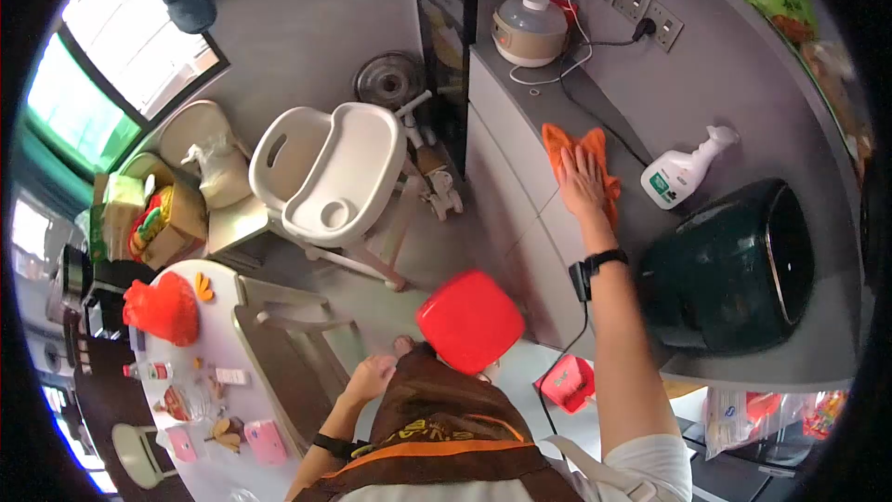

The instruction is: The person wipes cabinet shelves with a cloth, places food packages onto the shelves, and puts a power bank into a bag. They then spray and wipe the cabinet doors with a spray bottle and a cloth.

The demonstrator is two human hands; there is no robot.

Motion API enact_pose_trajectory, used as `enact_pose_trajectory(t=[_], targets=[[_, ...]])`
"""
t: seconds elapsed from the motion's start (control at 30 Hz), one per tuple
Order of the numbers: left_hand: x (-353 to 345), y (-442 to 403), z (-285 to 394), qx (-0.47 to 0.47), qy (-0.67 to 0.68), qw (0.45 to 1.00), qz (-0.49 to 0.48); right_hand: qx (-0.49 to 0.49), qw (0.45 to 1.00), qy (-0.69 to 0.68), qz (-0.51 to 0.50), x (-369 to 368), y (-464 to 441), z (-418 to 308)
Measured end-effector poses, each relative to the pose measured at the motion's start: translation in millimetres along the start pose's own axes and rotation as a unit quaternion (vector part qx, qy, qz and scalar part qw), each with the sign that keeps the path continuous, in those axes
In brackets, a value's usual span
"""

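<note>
Right hand (580,178) flat on orange cloth (609,165), pressed to grey surface (618,135). White spray bottle (683,172) near, beside dark green appliance (729,265). Rice cooker (531,30) at far end. Left hand (371,377) holds nothing, near the brown apron (446,406). Red stool (470,321) below.

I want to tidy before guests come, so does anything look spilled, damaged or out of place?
Nothing looks spilled or damaged. Only untidy: the white cable loops loosely on the counter beside the cooker, and small items crowd the table.
</note>
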State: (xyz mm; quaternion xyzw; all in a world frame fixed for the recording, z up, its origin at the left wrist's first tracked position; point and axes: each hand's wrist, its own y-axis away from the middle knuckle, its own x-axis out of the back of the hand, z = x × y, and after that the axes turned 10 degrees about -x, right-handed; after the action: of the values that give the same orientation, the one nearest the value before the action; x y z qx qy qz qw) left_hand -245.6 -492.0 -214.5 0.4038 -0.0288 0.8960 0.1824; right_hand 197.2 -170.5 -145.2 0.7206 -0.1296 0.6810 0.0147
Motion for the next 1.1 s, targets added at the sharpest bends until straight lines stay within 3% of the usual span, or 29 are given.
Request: enact_pose_trajectory(t=[0.1, 0.17, 0.23, 0.33, 0.5, 0.6, 0.7, 0.77, 0.83, 0.9, 1.1], targets=[[-2, -36, -4, -0.018, 0.04, 0.998, -0.047, -0.05, 0.998, -0.035, 0.036, -19, -55, -16], [-1, -61, -22, -0.066, -0.009, 0.99, -0.123, -0.092, 0.995, -0.024, 0.044, -12, -84, -31], [-5, -79, -40, -0.074, 0.015, 0.989, -0.127, -0.156, 0.988, -0.001, -0.006, -6, -98, -45], [-9, -100, -75, -0.07, 0.061, 0.984, -0.15, -0.178, 0.984, 0.028, 0.009, -10, -126, -59], [9, -119, -111, -0.084, 0.079, 0.98, -0.159, -0.149, 0.986, 0.065, 0.046, -30, -143, -53], [15, -140, -127, -0.021, 0.142, 0.983, -0.112, -0.131, 0.985, 0.043, 0.1, -32, -139, -54], [24, -181, -125, -0.064, 0.123, 0.981, -0.134, -0.083, 0.983, 0.022, 0.162, -37, -113, -44], [36, -232, -97, -0.073, 0.083, 0.988, -0.105, -0.027, 0.982, -0.031, 0.187, -35, -75, -33], [50, -294, -65, -0.247, 0.049, 0.967, -0.029, 0.002, 0.982, -0.074, 0.172, -18, -33, -25], [58, -359, -20, -0.311, 0.12, 0.939, 0.08, 0.011, 0.989, -0.079, 0.127, 2, 10, -17], [67, -531, 101, -0.388, -0.014, 0.907, 0.164, 0.001, 0.995, -0.064, 0.08, 3, 23, -3]])
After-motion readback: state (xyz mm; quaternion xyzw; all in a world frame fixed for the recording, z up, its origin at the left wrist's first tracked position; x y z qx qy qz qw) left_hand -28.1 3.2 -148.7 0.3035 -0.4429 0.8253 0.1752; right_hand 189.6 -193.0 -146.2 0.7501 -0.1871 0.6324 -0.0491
